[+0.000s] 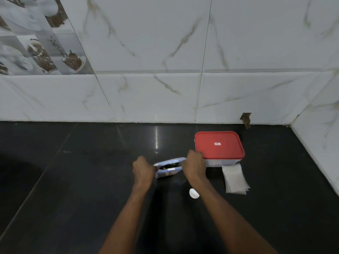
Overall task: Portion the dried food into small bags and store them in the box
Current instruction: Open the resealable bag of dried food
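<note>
A zip pouch of dried food (168,167) with a blue-white rim stands on the black counter, its mouth pulled apart so that dark contents show inside. My left hand (144,168) grips the pouch's left end and my right hand (194,165) grips its right end. Just right of my right hand stands a white box with a red lid (219,146), lid on. A stack of small clear bags (235,179) lies flat in front of the box.
A small white round object (194,193) lies on the black counter (82,180) beside my right forearm. The marble-tiled wall (165,88) rises behind, and a side wall closes the right end.
</note>
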Demonstrator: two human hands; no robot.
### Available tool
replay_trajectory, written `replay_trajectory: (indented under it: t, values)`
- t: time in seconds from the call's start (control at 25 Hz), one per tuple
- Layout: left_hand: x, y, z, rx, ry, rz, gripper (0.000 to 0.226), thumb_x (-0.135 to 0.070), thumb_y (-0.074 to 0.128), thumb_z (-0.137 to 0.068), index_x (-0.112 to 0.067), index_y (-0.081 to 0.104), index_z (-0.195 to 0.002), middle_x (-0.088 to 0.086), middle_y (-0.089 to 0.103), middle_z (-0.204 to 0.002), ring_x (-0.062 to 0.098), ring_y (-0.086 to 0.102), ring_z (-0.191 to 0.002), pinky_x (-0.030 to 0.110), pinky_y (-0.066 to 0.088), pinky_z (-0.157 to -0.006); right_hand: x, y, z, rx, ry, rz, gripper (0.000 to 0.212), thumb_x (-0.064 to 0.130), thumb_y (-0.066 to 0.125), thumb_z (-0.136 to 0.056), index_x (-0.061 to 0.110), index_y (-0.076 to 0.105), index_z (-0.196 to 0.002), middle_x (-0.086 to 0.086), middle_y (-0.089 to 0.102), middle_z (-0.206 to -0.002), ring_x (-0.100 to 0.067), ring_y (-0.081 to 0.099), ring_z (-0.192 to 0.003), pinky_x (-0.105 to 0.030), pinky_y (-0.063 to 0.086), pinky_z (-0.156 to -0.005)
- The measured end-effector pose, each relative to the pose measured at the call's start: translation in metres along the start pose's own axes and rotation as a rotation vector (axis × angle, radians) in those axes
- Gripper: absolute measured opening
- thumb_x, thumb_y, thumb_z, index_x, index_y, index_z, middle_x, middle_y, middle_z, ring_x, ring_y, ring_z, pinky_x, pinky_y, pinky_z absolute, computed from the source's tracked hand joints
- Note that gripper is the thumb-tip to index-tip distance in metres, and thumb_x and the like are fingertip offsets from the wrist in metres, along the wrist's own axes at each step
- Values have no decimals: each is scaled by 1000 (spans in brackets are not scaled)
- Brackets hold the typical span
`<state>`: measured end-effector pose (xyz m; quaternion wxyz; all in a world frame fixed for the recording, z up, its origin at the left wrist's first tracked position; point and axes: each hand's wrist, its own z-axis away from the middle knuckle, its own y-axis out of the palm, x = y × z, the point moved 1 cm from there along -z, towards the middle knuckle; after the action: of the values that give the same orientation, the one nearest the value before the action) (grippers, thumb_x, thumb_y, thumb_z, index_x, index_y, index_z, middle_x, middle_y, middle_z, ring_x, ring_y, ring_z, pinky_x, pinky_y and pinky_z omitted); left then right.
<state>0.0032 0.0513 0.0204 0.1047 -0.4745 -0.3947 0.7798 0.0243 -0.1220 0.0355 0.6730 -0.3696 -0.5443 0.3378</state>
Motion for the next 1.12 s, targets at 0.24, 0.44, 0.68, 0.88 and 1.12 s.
replay_trajectory:
  t: [0.24,0.44,0.68,0.88,1.12]
  values:
    - [-9,6,12,-23,-89,238,18,-3,72,-81,-3,62,-95,8,63,-92,25,60,-85,28,40,-69,6,13,0,-92,-44,-103,11,1,57,-88,4,59,-98,-13,62,-98,-28,64,-83,-33,47,-66]
    - [-6,25,19,205,-125,456,21,-10,60,-96,-4,72,-81,13,72,-78,25,67,-70,36,58,-64,4,29,-1,85,55,-448,36,8,61,-86,18,53,-52,-1,54,-57,-19,50,-59,-31,38,-56]
    - [2,29,15,472,-452,950,24,0,44,-102,5,63,-88,14,70,-66,23,68,-58,33,58,-51,-15,28,-4,529,389,-1058,19,5,49,-99,7,64,-90,-14,69,-87,-25,66,-75,-38,56,-68]
    - [11,24,11,606,-567,1211,26,6,33,-100,17,57,-106,32,72,-85,40,74,-69,55,57,-67,-23,30,-4,657,593,-1366,18,2,43,-101,-1,60,-108,-19,67,-99,-31,66,-89,-46,56,-78]
    - [12,14,4,637,-617,1416,31,7,39,-83,20,54,-107,36,71,-88,44,74,-70,54,59,-52,-34,26,-6,737,736,-1489,21,3,42,-99,0,63,-95,-17,74,-77,-28,74,-65,-42,60,-61]
